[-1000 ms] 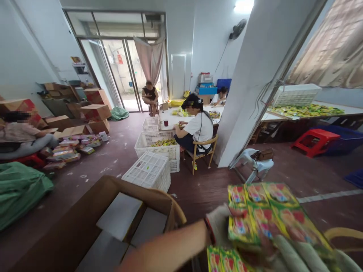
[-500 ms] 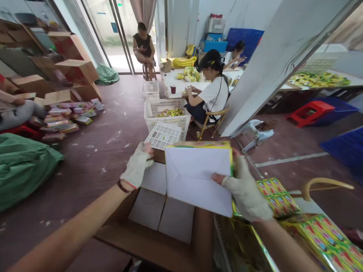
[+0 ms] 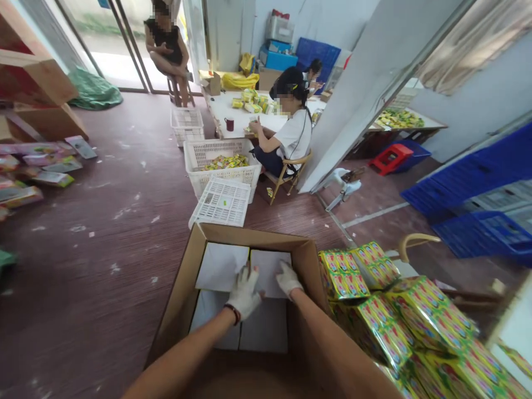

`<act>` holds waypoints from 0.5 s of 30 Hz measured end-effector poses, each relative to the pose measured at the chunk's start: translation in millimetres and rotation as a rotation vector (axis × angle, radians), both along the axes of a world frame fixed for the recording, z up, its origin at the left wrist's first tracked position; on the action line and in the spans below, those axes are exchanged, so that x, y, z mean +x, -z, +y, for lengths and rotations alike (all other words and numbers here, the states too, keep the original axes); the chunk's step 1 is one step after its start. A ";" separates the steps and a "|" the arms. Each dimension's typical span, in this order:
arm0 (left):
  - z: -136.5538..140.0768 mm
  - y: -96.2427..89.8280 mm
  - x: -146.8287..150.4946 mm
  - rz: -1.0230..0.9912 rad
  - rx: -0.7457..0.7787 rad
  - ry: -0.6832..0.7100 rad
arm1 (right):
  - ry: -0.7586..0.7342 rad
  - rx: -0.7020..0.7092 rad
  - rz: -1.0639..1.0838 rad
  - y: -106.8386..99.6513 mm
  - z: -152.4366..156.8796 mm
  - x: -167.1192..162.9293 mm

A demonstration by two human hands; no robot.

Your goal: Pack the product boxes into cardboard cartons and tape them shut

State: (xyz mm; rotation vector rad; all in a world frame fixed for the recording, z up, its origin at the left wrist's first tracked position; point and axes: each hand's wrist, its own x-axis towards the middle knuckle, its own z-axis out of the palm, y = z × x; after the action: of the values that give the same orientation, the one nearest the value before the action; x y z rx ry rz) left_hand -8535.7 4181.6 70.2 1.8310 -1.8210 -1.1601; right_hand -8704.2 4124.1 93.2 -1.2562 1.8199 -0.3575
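Below me stands an open cardboard carton (image 3: pixel 266 237). Inside it, several packs lie side by side with plain white faces up. My left hand (image 3: pixel 244 291), in a white glove with bare fingertips, rests with fingers apart near the seam beside the far right pack (image 3: pixel 268 261). My right hand (image 3: pixel 287 279), gloved alike, lies over that pack's right side, its fingers stretched out and touching it. The far left pack (image 3: pixel 222 266) sits next to it, and the nearer packs (image 3: pixel 264 327) are partly covered by my hands and arms.
Yellow-green printed packs (image 3: pixel 386 327) are stacked right of the carton. Beyond it are a white crate lid (image 3: pixel 224 202) and a white crate (image 3: pixel 222 177) of small packets. A seated co-worker (image 3: pixel 286 133) handles items at a table (image 3: pixel 216 113). Another person (image 3: pixel 168 50) sits by the door.
The white-faced pack my hands held above the carton now lies in its far right corner. Both hands have come down onto it and loosened. The view has shifted right.
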 end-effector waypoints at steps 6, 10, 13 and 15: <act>-5.1 25.8 -14.1 -0.551 -0.090 0.557 | -0.281 0.091 0.076 -12.5 -2.3 30.6; -28.2 21.3 -18.1 -0.618 -0.112 0.540 | -0.368 -0.246 -0.086 -57.0 6.8 -16.4; -39.9 -10.8 -24.7 -0.519 0.032 0.411 | -0.166 -0.506 -0.040 -71.4 11.1 -95.8; -39.3 -54.2 -38.7 -0.272 0.011 0.246 | 0.048 -0.359 0.148 -62.3 6.9 -160.2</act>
State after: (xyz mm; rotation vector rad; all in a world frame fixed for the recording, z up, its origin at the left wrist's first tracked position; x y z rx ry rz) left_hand -8574.4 4142.3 124.4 1.8880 -2.2488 -1.0408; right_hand -8864.4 4131.0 155.5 -1.5168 1.9730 -0.6559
